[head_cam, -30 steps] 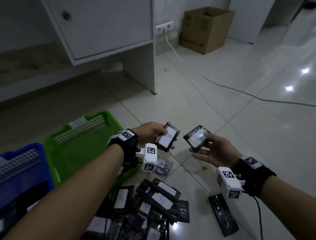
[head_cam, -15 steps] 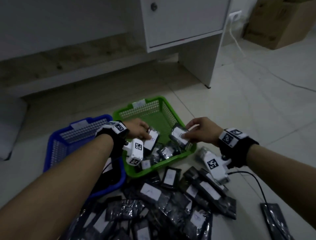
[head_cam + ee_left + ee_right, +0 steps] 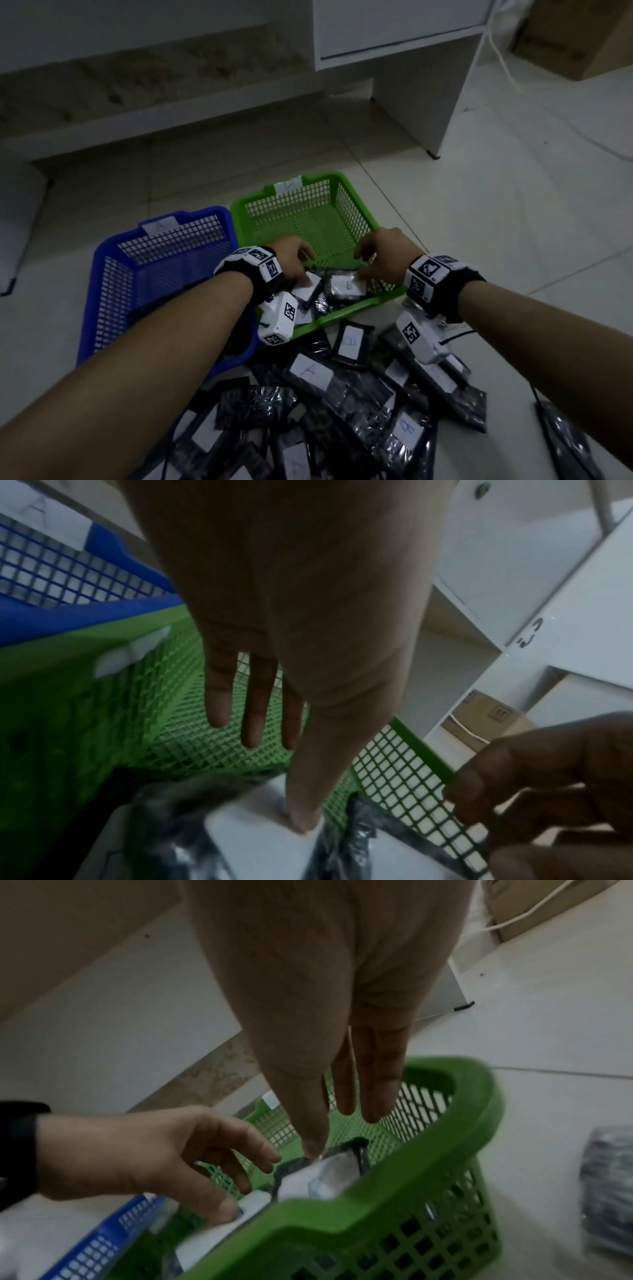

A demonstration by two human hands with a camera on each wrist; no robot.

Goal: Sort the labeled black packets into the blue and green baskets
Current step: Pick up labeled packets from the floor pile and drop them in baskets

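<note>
A heap of labeled black packets (image 3: pixel 346 404) fills the bottom of the frame on the floor (image 3: pixel 496 240). Above it, both hands hang over the green basket (image 3: pixel 352 310) at centre — left hand (image 3: pixel 291 255) fingers straight, thumb tip on a packet's white label (image 3: pixel 260 840); right hand (image 3: pixel 383 255) likewise open, thumb touching a packet (image 3: pixel 346 286). The blue basket (image 3: pixel 113 274) sits at left.

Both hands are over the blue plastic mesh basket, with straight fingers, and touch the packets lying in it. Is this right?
Only the basket is wrong. In the head view the left hand and right hand reach into the green plastic mesh basket, not the blue plastic mesh basket.
</note>
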